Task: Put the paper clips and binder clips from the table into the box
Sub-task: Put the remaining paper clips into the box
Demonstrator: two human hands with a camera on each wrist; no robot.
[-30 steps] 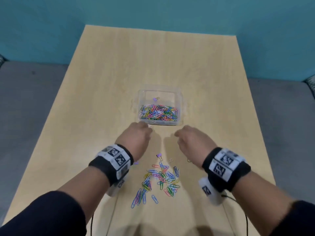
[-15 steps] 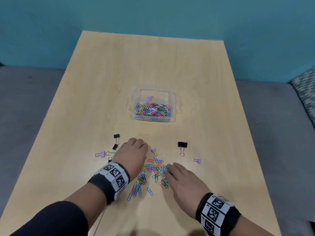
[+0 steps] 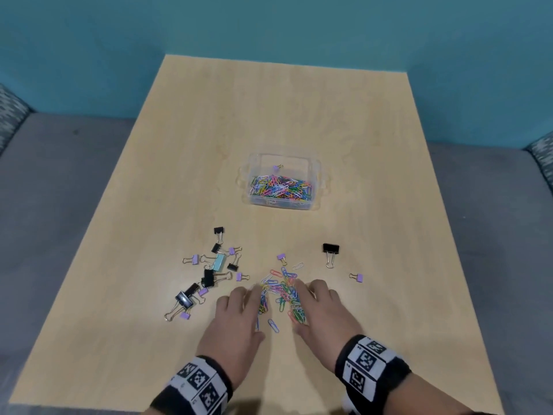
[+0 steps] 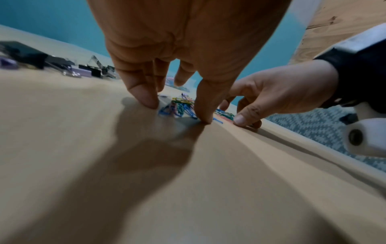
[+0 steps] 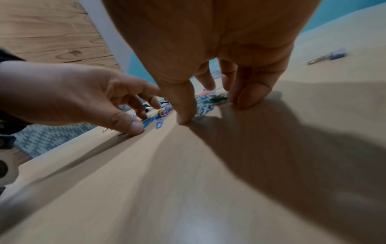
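Head view: left hand (image 3: pixel 236 319) and right hand (image 3: pixel 321 313) flank the loose paper clip pile (image 3: pixel 281 292) on the table (image 3: pixel 299 115), fingers spread, holding nothing. Clear box (image 3: pixel 281 182) of paper clips sits beyond the pile; binder clips (image 3: pixel 209 274) left of it.

Left wrist: fingertips (image 4: pixel 146 99) on the wood beside the pile.

Right wrist: fingertips (image 5: pixel 250 97) likewise.

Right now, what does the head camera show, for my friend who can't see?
Both hands, left hand and right hand, rest fingertips around a paper clip pile on a wooden table. Binder clips lie left; a clear box of clips sits beyond.
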